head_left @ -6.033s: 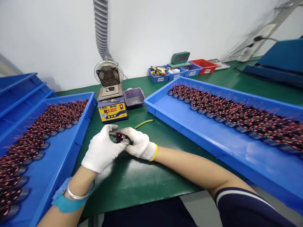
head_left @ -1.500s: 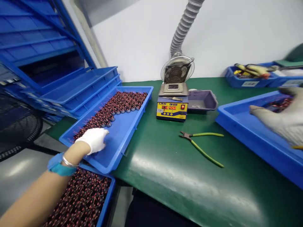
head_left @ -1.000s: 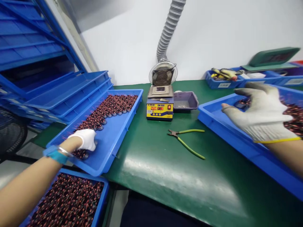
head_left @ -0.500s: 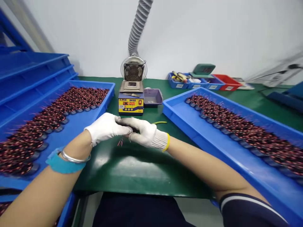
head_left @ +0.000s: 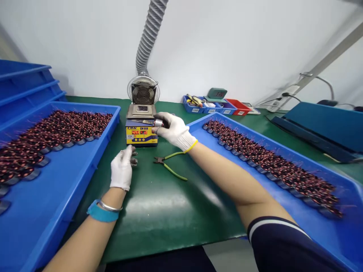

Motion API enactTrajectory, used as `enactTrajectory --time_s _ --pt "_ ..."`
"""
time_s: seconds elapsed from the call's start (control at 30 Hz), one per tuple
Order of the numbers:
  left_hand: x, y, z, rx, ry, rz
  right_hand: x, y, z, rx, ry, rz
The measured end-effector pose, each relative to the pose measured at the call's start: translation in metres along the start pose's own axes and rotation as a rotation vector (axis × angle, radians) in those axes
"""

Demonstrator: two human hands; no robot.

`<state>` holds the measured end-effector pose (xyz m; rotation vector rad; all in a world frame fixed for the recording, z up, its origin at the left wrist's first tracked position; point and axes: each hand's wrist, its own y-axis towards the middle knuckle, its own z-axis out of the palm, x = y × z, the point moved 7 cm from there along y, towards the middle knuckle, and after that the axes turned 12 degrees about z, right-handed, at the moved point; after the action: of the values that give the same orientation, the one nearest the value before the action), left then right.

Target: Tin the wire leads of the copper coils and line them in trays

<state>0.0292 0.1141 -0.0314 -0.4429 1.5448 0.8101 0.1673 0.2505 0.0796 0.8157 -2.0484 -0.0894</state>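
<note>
Moved small part (head_left: 158, 123) up to display unit (head_left: 139, 133), pinching it, half hidden, in right hand (head_left: 176, 130); holding left hand (head_left: 121, 170) loosely open.

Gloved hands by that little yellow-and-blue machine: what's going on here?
A person's right hand grips a small silvery part in front of the machine; whether they touch is unclear. The left hand hovers half-open nearer the person, with nothing visible in it. Pliers lie open on the green table. The left tray and right tray each hold many small parts with thin reddish wires.
</note>
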Motion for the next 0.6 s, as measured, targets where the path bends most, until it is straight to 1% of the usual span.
enactTrajectory --time_s 0.07,0.13,0.2,0.3,0.37,0.47,0.53,0.6 --pt "0.005 -0.005 0.008 0.137 0.137 0.064 0.003 0.028 -0.007 -0.035 -0.099 -0.016" --pt "0.008 -0.009 0.017 0.271 0.228 0.109 0.006 0.057 -0.01 -0.056 -0.203 -0.011" --pt "0.012 -0.011 0.023 0.349 0.259 0.12 0.008 0.086 -0.01 -0.067 -0.316 0.01" --pt "0.016 -0.011 0.03 0.409 0.286 0.125 0.012 0.121 -0.005 -0.079 -0.469 0.051" --pt "0.018 -0.011 0.033 0.434 0.304 0.126 0.015 0.138 0.001 -0.084 -0.541 0.076" --pt "0.019 -0.012 0.036 0.479 0.351 0.124 0.016 0.155 0.013 -0.06 -0.672 0.09" --pt "0.018 -0.013 0.037 0.517 0.402 0.134 0.016 0.163 0.024 -0.02 -0.763 0.082" --pt "0.017 -0.014 0.038 0.541 0.442 0.147 0.016 0.169 0.033 0.026 -0.803 0.074"
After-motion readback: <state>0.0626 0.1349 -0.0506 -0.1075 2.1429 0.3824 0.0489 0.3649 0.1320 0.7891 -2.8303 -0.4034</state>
